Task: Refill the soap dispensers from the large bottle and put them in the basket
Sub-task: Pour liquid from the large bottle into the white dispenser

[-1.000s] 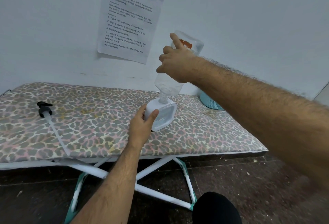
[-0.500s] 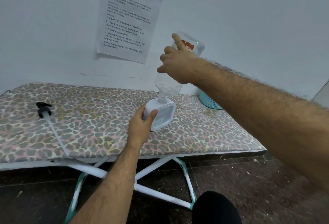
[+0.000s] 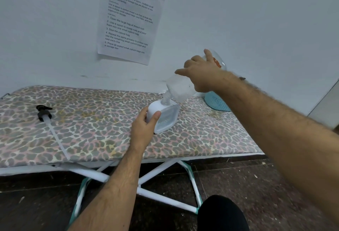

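Note:
A white soap dispenser (image 3: 166, 117) without its pump stands on the leopard-print board (image 3: 91, 130). My left hand (image 3: 144, 130) grips its near side. My right hand (image 3: 201, 73) holds a large clear bottle (image 3: 180, 88) upside down at a slant, its neck in the dispenser's opening. The bottle's base with a red label points up and to the right. A teal basket (image 3: 217, 103) sits at the board's far right, partly hidden by my right arm. The black pump head with its long tube (image 3: 44, 113) lies on the board at the left.
A printed instruction sheet (image 3: 128, 18) hangs on the white wall behind the board. The board stands on crossed white and teal legs (image 3: 183, 166) over a dark floor. A black-clad knee (image 3: 222, 212) shows at the bottom.
The large bottle has tipped from near upright to a slant toward the right, my right hand lowering with it. My left hand and the dispenser stay put.

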